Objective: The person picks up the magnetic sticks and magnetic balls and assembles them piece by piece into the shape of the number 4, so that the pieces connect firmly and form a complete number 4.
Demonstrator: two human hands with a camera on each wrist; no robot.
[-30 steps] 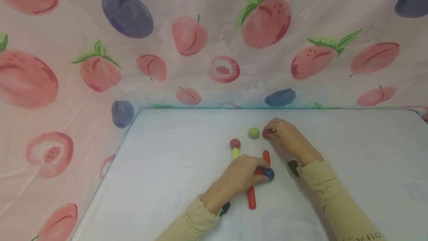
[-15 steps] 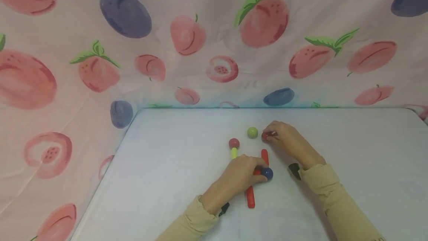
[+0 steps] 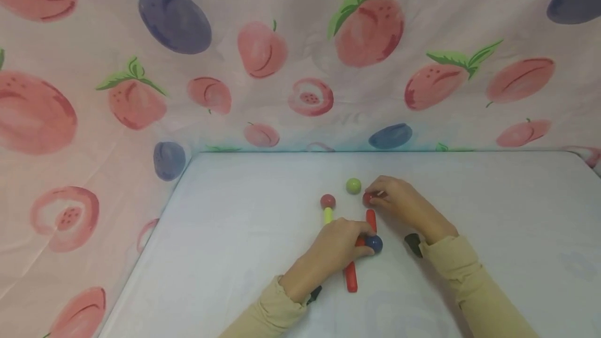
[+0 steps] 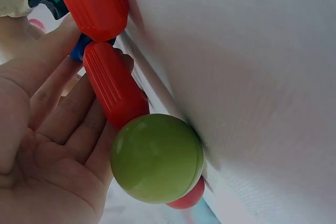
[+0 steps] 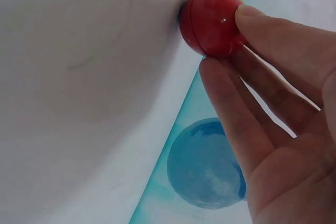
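My left hand (image 3: 328, 246) pinches a blue ball (image 3: 374, 244) between thumb and fingers. Red rods run out from that ball, one short red rod (image 3: 371, 220) pointing away from me. In the left wrist view, a green ball (image 4: 157, 158) sits at the end of a ribbed red rod (image 4: 115, 87) beside the palm; the head view hides this ball under the hand. My right hand (image 3: 401, 202) holds a shiny red ball (image 5: 212, 22) between thumb and fingertips, close beyond the short red rod's far end.
A loose lime green ball (image 3: 353, 186) lies just left of the right hand. Left of that, a pinkish red ball (image 3: 327, 201) tops a yellow rod (image 3: 328, 215). Another red rod (image 3: 351, 278) extends toward me. Fruit-print cloth (image 3: 263, 98) rises behind the white table (image 3: 235, 197).
My right hand has brought the red ball toward me and slightly left, closer to the short red rod. The left hand stays in place on the blue ball.
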